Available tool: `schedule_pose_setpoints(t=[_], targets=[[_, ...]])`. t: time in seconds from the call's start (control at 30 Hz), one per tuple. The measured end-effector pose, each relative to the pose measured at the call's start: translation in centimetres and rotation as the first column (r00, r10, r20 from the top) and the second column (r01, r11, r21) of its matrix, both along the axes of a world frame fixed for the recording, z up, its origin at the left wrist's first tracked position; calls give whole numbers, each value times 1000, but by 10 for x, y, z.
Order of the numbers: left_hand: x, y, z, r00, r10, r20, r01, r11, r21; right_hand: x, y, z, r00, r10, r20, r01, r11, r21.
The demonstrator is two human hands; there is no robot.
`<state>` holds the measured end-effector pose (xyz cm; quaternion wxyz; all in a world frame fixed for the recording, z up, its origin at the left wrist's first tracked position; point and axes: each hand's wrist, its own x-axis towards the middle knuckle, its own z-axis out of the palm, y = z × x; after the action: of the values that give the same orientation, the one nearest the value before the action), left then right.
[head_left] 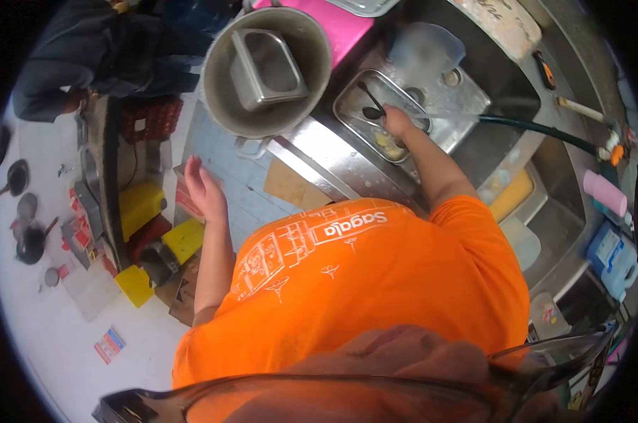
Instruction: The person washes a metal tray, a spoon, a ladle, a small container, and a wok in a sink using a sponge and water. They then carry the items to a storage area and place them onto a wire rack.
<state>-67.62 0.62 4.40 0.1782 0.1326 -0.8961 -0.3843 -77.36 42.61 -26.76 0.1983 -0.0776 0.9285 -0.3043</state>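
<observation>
My right hand (396, 121) is closed on a slim black utensil (370, 97), whose exact kind I cannot make out. It is over a rectangular metal pan (347, 121) in the sink, with yellowish bits inside. A stream of water from a dark green hose (537, 127) reaches the pan beside this hand. My left hand (206, 192) is raised over the floor, holding nothing, its fingers apart. Ahead of it stands a large round pot (217, 84) with a smaller metal container (268, 69) tilted inside.
A cloudy plastic container (426, 51) lies in the sink behind the pan. Pink cups (604, 192) and a blue jug (613, 257) stand at the right. Yellow pieces (141, 208) and pans (31, 243) are at the left. Another person in dark clothes (79, 56) is at the upper left.
</observation>
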Motion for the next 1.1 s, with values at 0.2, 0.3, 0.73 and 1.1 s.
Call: schedule_pose_setpoints(t=[0.2,0.3,0.73,1.1], targets=[[149,-60,-134,877,158,453,-284,933,223,20,67,-18,876,-284,389,460,736,-497],[144,-42,-121,899,208,386,-333,896,293,21,88,2,628,-423,653,778,371,-507],[-197,121,41,844,-177,506,379,865,-328,30,72,27,481,-308,821,778,-282,-561],[-114,198,121,811,-579,82,483,584,-652,31,72,20,475,-323,818,794,-245,-557]])
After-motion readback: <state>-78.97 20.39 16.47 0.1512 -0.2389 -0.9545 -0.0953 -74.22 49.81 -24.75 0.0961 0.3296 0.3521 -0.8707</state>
